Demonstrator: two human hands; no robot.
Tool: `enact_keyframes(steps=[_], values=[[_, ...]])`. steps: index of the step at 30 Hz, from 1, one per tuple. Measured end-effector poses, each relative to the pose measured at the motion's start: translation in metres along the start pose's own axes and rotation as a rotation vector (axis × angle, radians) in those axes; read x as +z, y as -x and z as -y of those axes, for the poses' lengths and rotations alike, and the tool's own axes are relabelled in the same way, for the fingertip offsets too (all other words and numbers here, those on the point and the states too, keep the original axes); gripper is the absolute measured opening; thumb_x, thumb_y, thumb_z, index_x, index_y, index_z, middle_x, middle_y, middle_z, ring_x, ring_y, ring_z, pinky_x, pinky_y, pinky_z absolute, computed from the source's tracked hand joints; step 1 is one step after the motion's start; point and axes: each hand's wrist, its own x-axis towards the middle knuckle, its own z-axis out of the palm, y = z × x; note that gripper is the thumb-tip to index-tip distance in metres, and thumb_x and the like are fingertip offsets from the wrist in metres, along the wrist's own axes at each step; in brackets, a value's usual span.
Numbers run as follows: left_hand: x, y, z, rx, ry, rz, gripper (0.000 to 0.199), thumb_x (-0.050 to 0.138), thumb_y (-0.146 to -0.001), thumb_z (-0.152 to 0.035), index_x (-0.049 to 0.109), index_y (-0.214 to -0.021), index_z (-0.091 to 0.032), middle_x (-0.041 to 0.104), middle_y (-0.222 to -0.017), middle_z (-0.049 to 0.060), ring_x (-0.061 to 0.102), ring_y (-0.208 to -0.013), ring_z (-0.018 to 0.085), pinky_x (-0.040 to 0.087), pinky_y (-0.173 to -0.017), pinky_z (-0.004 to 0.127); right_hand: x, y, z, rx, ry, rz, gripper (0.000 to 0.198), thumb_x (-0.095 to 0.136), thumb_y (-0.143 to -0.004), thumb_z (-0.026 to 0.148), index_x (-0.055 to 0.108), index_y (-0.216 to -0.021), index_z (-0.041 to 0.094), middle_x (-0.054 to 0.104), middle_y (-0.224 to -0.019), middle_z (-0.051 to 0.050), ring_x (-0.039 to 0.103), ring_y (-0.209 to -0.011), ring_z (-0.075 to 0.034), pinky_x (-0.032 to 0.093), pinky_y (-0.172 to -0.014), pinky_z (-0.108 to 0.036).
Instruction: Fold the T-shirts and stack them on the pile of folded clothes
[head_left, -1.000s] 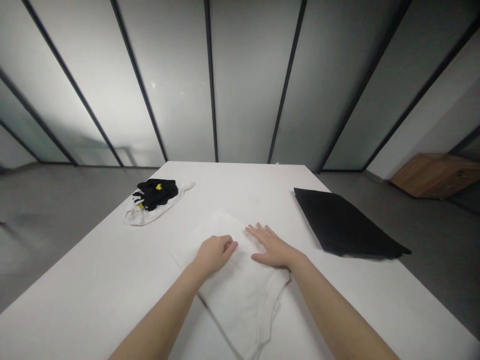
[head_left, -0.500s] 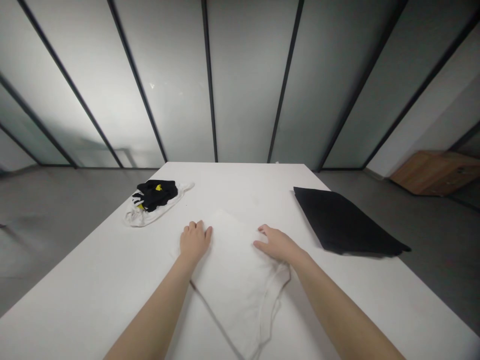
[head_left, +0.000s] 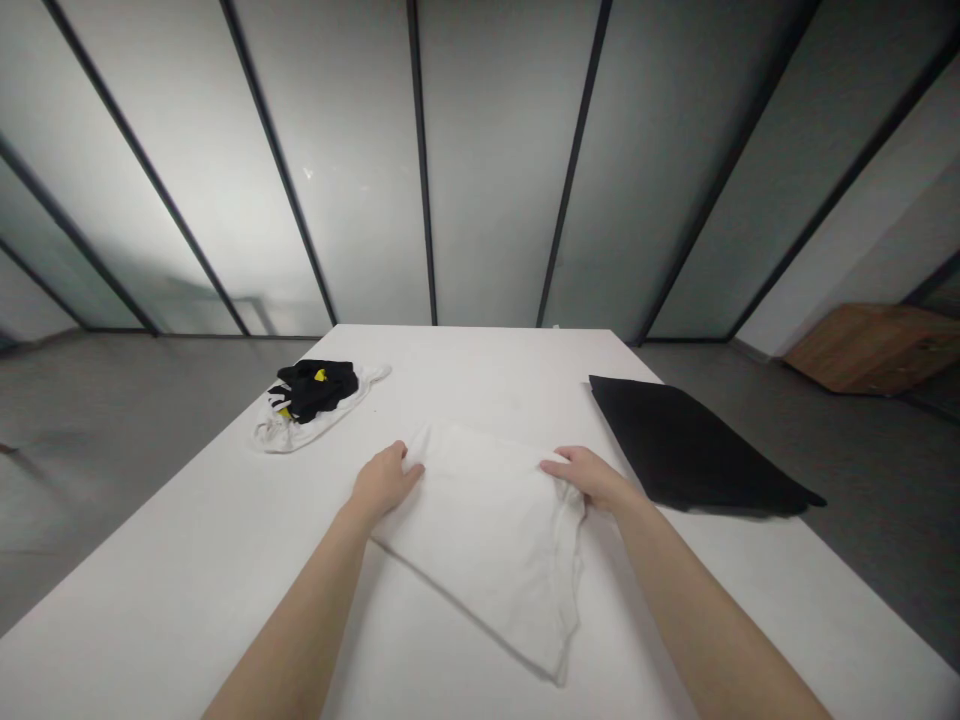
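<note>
A folded white cloth (head_left: 480,540) lies in front of me, probably a garment, though its kind cannot be made out. My left hand (head_left: 386,478) is closed on its far left corner, the thumb on top and the fingers curled beneath. At the far right corner my right hand (head_left: 589,474) pinches the layered edge between thumb and fingers. Loose, wavy layers show along the cloth's right side. The near edge slants down to a corner at the lower right.
The cloth is on a white table (head_left: 187,560). To the far left sits a crumpled pile of black clothing (head_left: 322,390) with yellow and white parts, on a white cloth (head_left: 281,437). A folded black sheet (head_left: 690,450) lies at the right edge. Frosted glass panels (head_left: 487,180) stand behind.
My right hand has moved right and closed on the cloth's edge. My left hand has gripped its corner. The cloth is spread wider, and its near corner has swung right.
</note>
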Motion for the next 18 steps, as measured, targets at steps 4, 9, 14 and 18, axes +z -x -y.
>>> enact_keyframes(steps=[4,9,14,18], values=[[0.002,0.001,0.003,0.045,0.259,0.038,0.039,0.062,-0.089,-0.029,0.05,-0.126,-0.022,0.074,-0.11,0.009,0.069,-0.083,0.023,0.05,-0.082,0.034,-0.001,-0.007,-0.01,0.029,-0.342,-0.164,0.042,0.083,-0.076,0.037,0.064,-0.111,0.022,0.077,-0.093,-0.007,0.075,-0.083,-0.024,0.058,-0.067,-0.029],[-0.002,-0.002,0.015,0.082,0.376,0.082,0.05,0.055,-0.086,-0.02,0.05,-0.135,-0.028,0.074,-0.108,0.003,0.069,-0.082,0.019,0.05,-0.082,0.03,-0.012,0.005,-0.005,0.036,-0.423,0.018,0.064,0.081,-0.086,0.038,0.049,-0.14,0.028,0.077,-0.107,-0.008,0.078,-0.09,-0.024,0.064,-0.073,-0.034],[-0.009,-0.002,0.03,-0.057,0.187,0.123,0.043,0.058,-0.083,-0.026,0.057,-0.126,-0.021,0.074,-0.086,0.006,0.069,-0.076,0.026,0.047,-0.072,0.033,-0.019,0.015,-0.006,0.194,-0.249,0.313,0.05,0.087,-0.082,0.045,0.06,-0.116,0.02,0.076,-0.091,-0.007,0.075,-0.071,-0.021,0.067,-0.061,-0.034],[-0.006,-0.002,0.035,-0.049,0.355,0.028,0.058,0.058,-0.089,-0.044,0.053,-0.141,-0.018,0.075,-0.093,0.007,0.071,-0.082,0.025,0.05,-0.078,0.033,-0.01,0.011,-0.007,0.188,-0.266,0.316,0.036,0.086,-0.082,0.039,0.066,-0.1,0.015,0.078,-0.094,-0.012,0.076,-0.075,-0.021,0.067,-0.067,-0.032]])
